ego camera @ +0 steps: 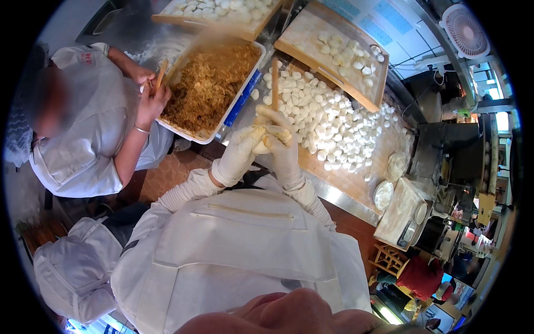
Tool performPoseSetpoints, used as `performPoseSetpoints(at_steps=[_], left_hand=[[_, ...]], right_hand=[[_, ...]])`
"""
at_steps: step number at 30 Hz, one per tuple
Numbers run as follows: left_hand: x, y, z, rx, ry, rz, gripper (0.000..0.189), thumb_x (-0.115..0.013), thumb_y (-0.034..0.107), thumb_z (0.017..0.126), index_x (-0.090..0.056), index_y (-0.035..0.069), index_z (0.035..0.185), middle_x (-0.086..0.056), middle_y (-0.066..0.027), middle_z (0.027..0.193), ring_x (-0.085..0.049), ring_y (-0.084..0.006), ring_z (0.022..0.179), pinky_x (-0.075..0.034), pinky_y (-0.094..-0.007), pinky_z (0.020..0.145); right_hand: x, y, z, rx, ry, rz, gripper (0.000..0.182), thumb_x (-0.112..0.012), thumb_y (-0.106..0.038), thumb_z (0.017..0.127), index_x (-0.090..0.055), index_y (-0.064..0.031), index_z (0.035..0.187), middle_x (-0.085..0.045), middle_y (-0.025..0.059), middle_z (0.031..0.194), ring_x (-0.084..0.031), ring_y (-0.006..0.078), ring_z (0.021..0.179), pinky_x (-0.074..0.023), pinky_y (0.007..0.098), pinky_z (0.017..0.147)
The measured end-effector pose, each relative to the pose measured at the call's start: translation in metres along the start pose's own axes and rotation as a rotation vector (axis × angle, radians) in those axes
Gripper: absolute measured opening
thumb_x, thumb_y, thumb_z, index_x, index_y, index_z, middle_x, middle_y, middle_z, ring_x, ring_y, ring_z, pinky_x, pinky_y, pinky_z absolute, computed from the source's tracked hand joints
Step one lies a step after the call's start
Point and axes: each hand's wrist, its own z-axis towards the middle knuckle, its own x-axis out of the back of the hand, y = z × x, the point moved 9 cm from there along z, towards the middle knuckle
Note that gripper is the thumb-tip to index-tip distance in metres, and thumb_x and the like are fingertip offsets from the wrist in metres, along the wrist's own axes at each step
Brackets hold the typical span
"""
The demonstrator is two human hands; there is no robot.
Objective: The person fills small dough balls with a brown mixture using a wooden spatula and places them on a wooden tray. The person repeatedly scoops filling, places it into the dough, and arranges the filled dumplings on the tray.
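Note:
Both my hands wear white gloves and meet at a pale piece of dough in front of my chest. My left hand cups it from the left, fingers closed around it. From the other side, my right hand presses against the dough, and a flat wooden stick juts up from its fingers. Yellowish filling smears the glove fingertips. Left of my hands, a white tub holds shredded brown filling. Many small floured dough pieces lie on a wooden board to the right.
A co-worker at the left holds another wooden stick beside the tub. Wooden trays with dough pieces stand at the top centre and upper right. A bowl of white flour and a floured tray are at the right.

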Motion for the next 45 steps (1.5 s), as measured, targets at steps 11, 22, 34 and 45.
performPoseSetpoints(at_steps=[11,22,34,45], left_hand=[[-0.027,0.021,-0.001,0.001,-0.079,0.124,0.029,-0.035,0.017,0.099,-0.055,-0.003,0.11,-0.058,-0.0086,0.106,-0.057,-0.013,0.094,-0.046,-0.0253,0.081],[-0.013,-0.01,0.003,-0.104,-0.059,0.671,0.025,-0.042,0.006,0.091,-0.06,-0.002,0.106,-0.063,-0.0095,0.1,-0.06,-0.0192,0.094,-0.047,-0.0292,0.081],[-0.022,-0.141,0.112,0.121,-0.379,0.744,0.044,-0.039,0.027,0.098,-0.041,-0.002,0.13,-0.047,-0.0184,0.131,-0.046,-0.0291,0.122,-0.04,-0.0372,0.101],[-0.127,-0.162,0.112,0.722,-0.382,-0.016,0.052,-0.038,0.034,0.098,-0.036,0.0,0.137,-0.041,-0.0175,0.14,-0.042,-0.0272,0.128,-0.036,-0.0385,0.105]], right_hand=[[-0.009,-0.001,-0.008,-0.085,-0.037,0.159,0.033,-0.047,-0.011,0.082,-0.058,0.0036,0.11,-0.058,0.0107,0.109,-0.054,0.0178,0.103,-0.0416,0.0278,0.091],[0.031,-0.007,-0.023,0.238,0.264,-0.243,0.023,-0.053,-0.007,0.08,-0.063,0.0036,0.098,-0.065,0.0114,0.093,-0.061,0.0166,0.084,-0.0489,0.0281,0.076],[0.215,0.086,-0.106,0.154,0.787,-0.789,0.031,-0.062,-0.018,0.08,-0.064,-0.0014,0.107,-0.065,0.0178,0.091,-0.061,0.0269,0.087,-0.0476,0.0345,0.076],[0.322,0.178,-0.181,-0.208,0.767,-1.26,0.037,-0.06,-0.01,0.077,-0.055,-0.0001,0.112,-0.055,0.0193,0.101,-0.054,0.0369,0.092,-0.0466,0.0426,0.079]])
